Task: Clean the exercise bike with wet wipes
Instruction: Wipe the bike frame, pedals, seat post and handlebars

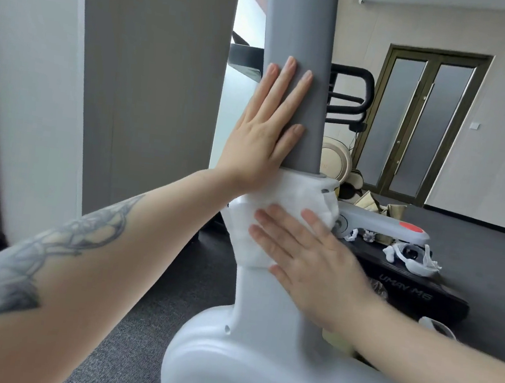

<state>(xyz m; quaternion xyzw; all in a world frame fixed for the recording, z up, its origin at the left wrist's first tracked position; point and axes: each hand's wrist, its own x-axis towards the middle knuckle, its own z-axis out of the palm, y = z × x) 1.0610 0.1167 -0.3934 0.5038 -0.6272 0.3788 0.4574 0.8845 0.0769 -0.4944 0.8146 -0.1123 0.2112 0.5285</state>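
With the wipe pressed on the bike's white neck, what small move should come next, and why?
Probably slide the right hand and wet wipe down the white frame, which lies uncovered below, while the left hand braces flat on the grey post.

The left hand (pixel 263 129) lies flat, fingers straight, against the grey upright post (pixel 297 39) of the exercise bike (pixel 256 365). Just below, the right hand (pixel 309 260) presses a white wet wipe (pixel 278 200) with straight fingers onto the bike's white neck beneath the post's collar. Far right, a black treadmill (pixel 406 290) lies on dark carpet (pixel 132 351) before a glass double door (pixel 416 122).
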